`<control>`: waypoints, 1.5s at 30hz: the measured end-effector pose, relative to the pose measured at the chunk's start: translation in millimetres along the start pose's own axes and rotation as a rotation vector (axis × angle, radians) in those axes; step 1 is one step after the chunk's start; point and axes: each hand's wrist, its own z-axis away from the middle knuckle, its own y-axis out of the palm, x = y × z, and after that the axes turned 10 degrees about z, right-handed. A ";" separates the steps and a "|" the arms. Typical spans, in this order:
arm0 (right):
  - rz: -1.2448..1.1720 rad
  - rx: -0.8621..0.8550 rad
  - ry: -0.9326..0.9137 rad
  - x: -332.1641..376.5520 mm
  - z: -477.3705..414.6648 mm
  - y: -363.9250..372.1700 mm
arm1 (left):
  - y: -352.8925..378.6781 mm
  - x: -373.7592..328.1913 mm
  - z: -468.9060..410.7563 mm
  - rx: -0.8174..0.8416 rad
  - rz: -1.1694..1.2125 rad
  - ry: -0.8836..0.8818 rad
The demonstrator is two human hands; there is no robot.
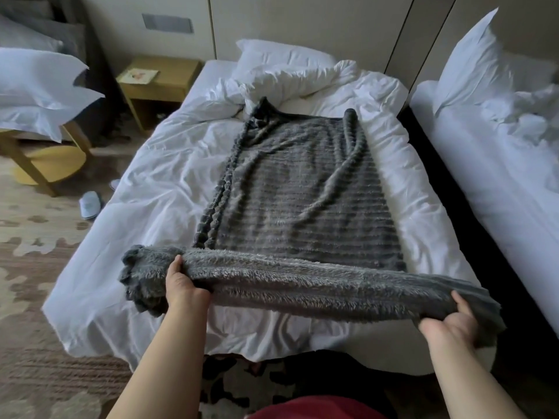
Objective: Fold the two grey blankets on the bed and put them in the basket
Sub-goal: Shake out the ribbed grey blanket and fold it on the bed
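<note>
- Bedding lies all round the work: a white bed [145, 207] with a rumpled duvet [305, 78] and a pillow [281, 55] bunched at the headboard end, just beyond the far edge of the grey blanket [290, 189]
- Grey blanket runs lengthwise down the middle of the bed, ribbed side up, with its near end lifted off the sheet and stretched crosswise into a fluffy band
- Left grip [181, 282] has its fingers curled round the band near its left end, and a loose corner hangs past it; right grip [447, 325] clutches the right end, thumb over the top
- Second bed [499, 164] stands just beside on the right, a dark gap between the two
- To the left, a wooden nightstand [157, 86] stands by the wall, a yellow chair [45, 164] carries stacked pillows [39, 86], and slippers [89, 204] lie on the patterned carpet [36, 267] near the bed's side
- Lifted band hides the sheet behind it; the fingertips of both grips are buried in the pile
- Second bed and stacked pillows are cut off by the frame, as is a red cloth [314, 408] at the bottom edge; the space under the nightstand is too dark to make out
</note>
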 end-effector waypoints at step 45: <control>2.429 0.718 -0.797 -305.4 -121.6 330.9 | 120.5 4.3 -323.0 0.656 -2.451 0.736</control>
